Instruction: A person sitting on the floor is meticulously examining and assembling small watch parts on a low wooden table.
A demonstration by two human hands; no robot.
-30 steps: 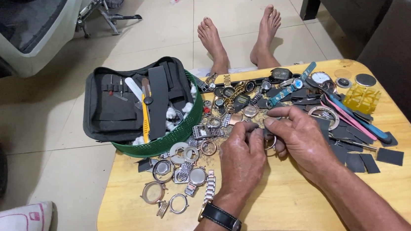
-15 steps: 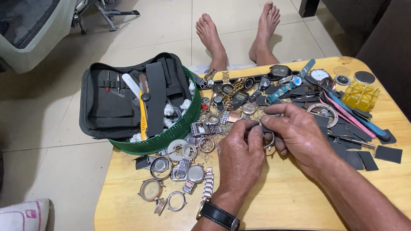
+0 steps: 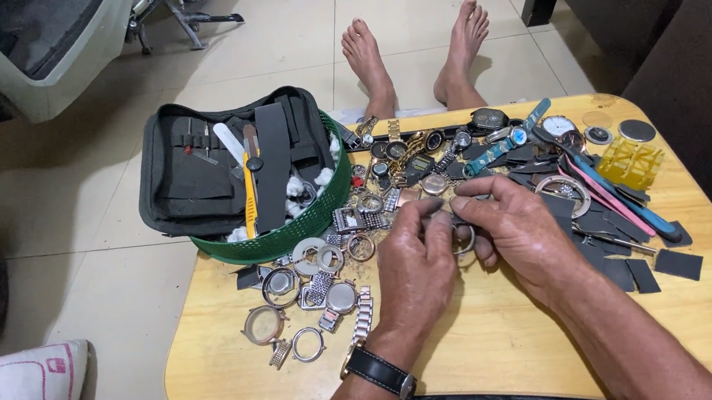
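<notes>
Two hands meet over the middle of a low wooden table [image 3: 489,351] with rounded corners. The left hand [image 3: 416,268], a black-strapped watch on its wrist, pinches a small metal ring [image 3: 465,240] with its fingertips, and the right hand [image 3: 519,224] closes on the same ring from the other side. Loose watch cases [image 3: 330,295], rings and bracelet pieces lie scattered left of the hands; a heap of watches [image 3: 438,152] stretches along the far edge. A yellow plastic holder [image 3: 629,162] and dark square pads [image 3: 677,264] sit to the right. A green basket [image 3: 290,230] at the table's left corner holds an open black tool case [image 3: 199,171]. Beyond the table, bare feet [image 3: 412,53] rest on a pale tiled floor [image 3: 273,36], with dark furniture at the right.
</notes>
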